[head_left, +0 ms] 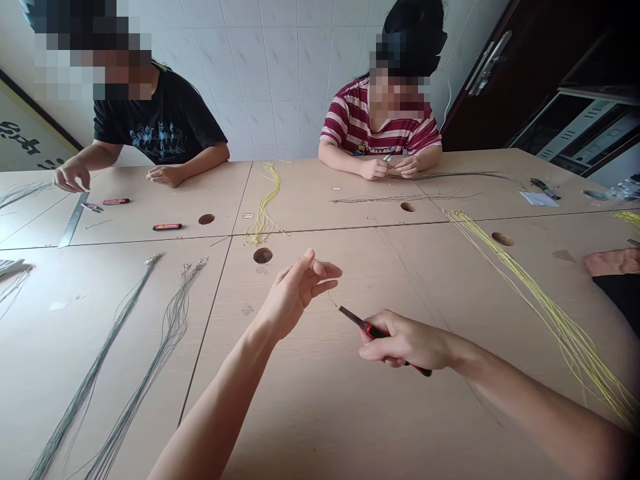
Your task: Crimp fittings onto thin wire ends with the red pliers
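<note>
My left hand (306,288) is raised over the middle of the table, fingers curled and pinching a thin dark cord (332,298). The short end of the cord hangs below the fingers and reaches the tip of the pliers. My right hand (400,339) grips slim-nosed pliers (355,319) with red and black handles, their nose pointing at my left fingers. Whether the jaws are closed on the cord end is too small to tell. A few faint thin cords (407,263) lie on the table behind and under my right hand.
Grey-green cord bundles (113,343) (167,337) lie at left, yellow ones at right (537,300) and far centre (265,207). Two people sit opposite, hands on the table (295,373). Red-black lighters (167,227), a metal ruler (74,220) and round table holes (263,255) are also there.
</note>
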A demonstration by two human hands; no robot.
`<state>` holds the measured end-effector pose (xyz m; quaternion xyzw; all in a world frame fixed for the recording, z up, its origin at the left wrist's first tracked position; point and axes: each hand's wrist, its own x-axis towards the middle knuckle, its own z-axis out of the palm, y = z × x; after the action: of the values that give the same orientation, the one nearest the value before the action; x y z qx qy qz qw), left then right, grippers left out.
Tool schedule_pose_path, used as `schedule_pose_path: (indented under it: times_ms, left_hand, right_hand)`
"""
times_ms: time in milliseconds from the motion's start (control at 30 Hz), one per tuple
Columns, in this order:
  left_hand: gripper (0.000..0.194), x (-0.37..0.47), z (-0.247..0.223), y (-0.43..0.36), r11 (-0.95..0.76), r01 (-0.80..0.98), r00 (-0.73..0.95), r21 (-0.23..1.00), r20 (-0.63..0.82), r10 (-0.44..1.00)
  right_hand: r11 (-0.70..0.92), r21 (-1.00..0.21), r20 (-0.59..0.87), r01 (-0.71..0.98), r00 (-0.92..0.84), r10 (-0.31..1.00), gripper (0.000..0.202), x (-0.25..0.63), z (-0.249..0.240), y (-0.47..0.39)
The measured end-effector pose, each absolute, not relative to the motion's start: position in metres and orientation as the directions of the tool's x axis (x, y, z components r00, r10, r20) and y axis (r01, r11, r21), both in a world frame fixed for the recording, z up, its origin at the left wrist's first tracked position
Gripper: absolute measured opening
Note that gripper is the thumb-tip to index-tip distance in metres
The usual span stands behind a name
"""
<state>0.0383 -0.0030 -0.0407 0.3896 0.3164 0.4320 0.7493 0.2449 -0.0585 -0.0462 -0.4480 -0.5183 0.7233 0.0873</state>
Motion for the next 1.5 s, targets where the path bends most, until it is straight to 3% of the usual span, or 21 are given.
schedule_pose_path:
  times_ms: [100, 200, 400, 567, 667, 833, 1500]
  left_hand:
    - [0.037, 0.029, -0.038, -0.009, 0.173, -0.177, 0.327, 0.969, -0.107, 0.939]
    - [0.031, 0.021, -0.037, -0.013, 0.105, -0.003, 0.298, 0.994, -0.100, 0.949]
    - [0.025, 0.012, -0.037, -0.015, 0.050, 0.097, 0.234, 0.994, -0.072, 0.969]
    - [0.010, 0.009, -0.027, -0.020, 0.013, 0.019, 0.283, 1.000, -0.018, 0.959]
    - [0.021, 0.009, -0.022, -0.022, -0.004, -0.008, 0.408, 1.000, 0.007, 0.913]
    - [0.016, 0.012, -0.026, -0.023, -0.004, 0.075, 0.562, 0.997, -0.039, 0.826]
    - [0.021, 0.029, -0.042, -0.028, 0.067, -0.143, 0.527, 0.987, 0.019, 0.850]
  right_hand:
    - [-0.512, -0.823, -0.538, 0.246, -0.629, 0.562, 0.034, 0.245, -0.044, -0.059]
    - [-0.573, -0.797, -0.541, 0.193, -0.651, 0.533, 0.034, 0.245, -0.041, -0.059]
    - [-0.621, -0.771, -0.521, 0.142, -0.700, 0.488, 0.035, 0.245, -0.041, -0.059]
    - [-0.655, -0.752, -0.472, 0.080, -0.759, 0.448, 0.038, 0.246, -0.044, -0.057]
    - [-0.659, -0.749, -0.455, 0.070, -0.777, 0.435, 0.040, 0.246, -0.044, -0.057]
    - [-0.672, -0.738, -0.449, 0.061, -0.787, 0.422, 0.038, 0.246, -0.046, -0.057]
    - [-0.712, -0.702, -0.417, 0.024, -0.824, 0.383, 0.032, 0.248, -0.055, -0.058]
